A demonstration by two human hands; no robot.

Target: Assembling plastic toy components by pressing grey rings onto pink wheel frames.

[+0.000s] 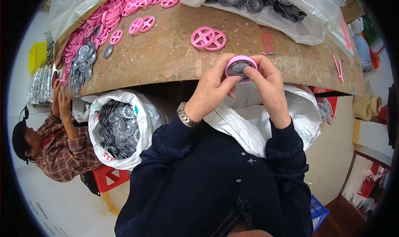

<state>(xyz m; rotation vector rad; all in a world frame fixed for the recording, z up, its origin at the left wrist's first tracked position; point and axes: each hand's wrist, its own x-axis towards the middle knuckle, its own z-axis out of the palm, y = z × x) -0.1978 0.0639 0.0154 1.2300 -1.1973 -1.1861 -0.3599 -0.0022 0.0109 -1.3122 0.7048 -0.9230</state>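
Above the table's near edge, both hands hold a small pink wheel point(241, 58) with a grey disc point(237, 68) set in its face. My left hand point(211, 87) grips the wheel's left side, thumb at the lower rim of the disc. On the opposite side my right hand point(269, 84) is closed round the rim, its thumb pressed on the disc. Fingers hide part of the wheel's edge and back. Just beyond, two pink spoked wheels point(203, 38) lie overlapping on the brown table point(166, 50).
Pink wheels point(109, 16) and grey discs point(83, 59) are heaped at the left. More grey discs point(254, 4) spill from a plastic bag at the back. A white sack point(139, 154) of discs stands below, near a co-worker point(62, 149). Pink sticks point(338, 68) lie at the right.
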